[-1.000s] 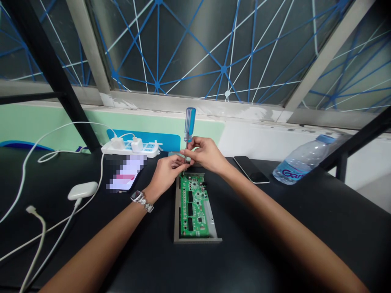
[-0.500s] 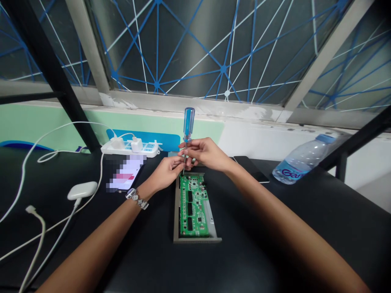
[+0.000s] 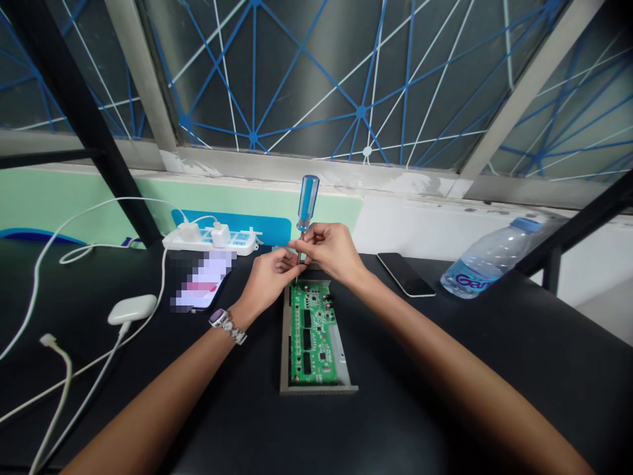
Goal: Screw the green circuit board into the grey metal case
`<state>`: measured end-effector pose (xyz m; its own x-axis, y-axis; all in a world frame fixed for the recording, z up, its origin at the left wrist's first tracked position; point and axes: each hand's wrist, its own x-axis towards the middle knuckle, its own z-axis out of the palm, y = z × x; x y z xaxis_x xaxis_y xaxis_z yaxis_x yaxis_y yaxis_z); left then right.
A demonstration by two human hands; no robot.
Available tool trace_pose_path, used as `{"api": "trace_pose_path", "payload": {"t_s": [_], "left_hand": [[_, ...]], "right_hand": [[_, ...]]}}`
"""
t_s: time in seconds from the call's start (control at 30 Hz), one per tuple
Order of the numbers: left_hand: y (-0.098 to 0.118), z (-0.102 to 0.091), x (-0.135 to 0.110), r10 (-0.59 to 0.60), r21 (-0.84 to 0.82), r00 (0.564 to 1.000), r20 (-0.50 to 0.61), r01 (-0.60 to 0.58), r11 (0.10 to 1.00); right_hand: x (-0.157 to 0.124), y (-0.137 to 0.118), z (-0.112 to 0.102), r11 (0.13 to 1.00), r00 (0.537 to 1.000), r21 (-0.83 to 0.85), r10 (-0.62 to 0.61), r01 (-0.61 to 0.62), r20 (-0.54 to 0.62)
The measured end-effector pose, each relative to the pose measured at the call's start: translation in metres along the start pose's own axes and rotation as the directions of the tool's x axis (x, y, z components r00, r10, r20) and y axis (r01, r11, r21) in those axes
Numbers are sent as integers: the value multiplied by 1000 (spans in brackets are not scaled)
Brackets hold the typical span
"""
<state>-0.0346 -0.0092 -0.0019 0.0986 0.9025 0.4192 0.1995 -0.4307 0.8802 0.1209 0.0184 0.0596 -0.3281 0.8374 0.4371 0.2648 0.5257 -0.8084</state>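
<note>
A screwdriver (image 3: 307,201) with a clear and blue handle stands nearly upright, tilted slightly right at the top. Its tip is down at the far left corner of a green circuit board (image 3: 316,343), which sits in a grey metal tray (image 3: 285,356). My right hand (image 3: 333,251) is closed, pinching the shaft just below the handle. Lower down, my left hand (image 3: 271,277) is closed around the shaft near the tip, its fingers partly curled. The exact contact of the tip with the board is too small to make out.
Left of the board lie a phone with a lit screen (image 3: 205,280), a white power strip (image 3: 212,241), a white charging case (image 3: 132,309) and loose white cables. On the right are a dark phone (image 3: 405,274) and a tilted water bottle (image 3: 489,260).
The screwdriver's handle has leaned a little to the right. My right hand has turned slightly and uncovered more of the dark phone; my left wrist has shifted slightly right.
</note>
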Motion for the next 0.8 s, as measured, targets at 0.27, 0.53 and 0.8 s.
{"api": "trace_pose_path", "payload": {"t_s": [0.27, 0.53, 0.8], "left_hand": [[4, -4, 1, -27, -73, 998, 51, 31, 997], [3, -8, 3, -5, -51, 983, 183, 15, 999], [6, -8, 3, -18, -74, 975, 221, 35, 997]], "right_hand": [[3, -7, -13, 994, 965, 84, 49, -73, 257], [0, -8, -11, 995, 985, 87, 23, -39, 172], [0, -10, -11, 1000, 989, 1, -6, 6, 147]]}}
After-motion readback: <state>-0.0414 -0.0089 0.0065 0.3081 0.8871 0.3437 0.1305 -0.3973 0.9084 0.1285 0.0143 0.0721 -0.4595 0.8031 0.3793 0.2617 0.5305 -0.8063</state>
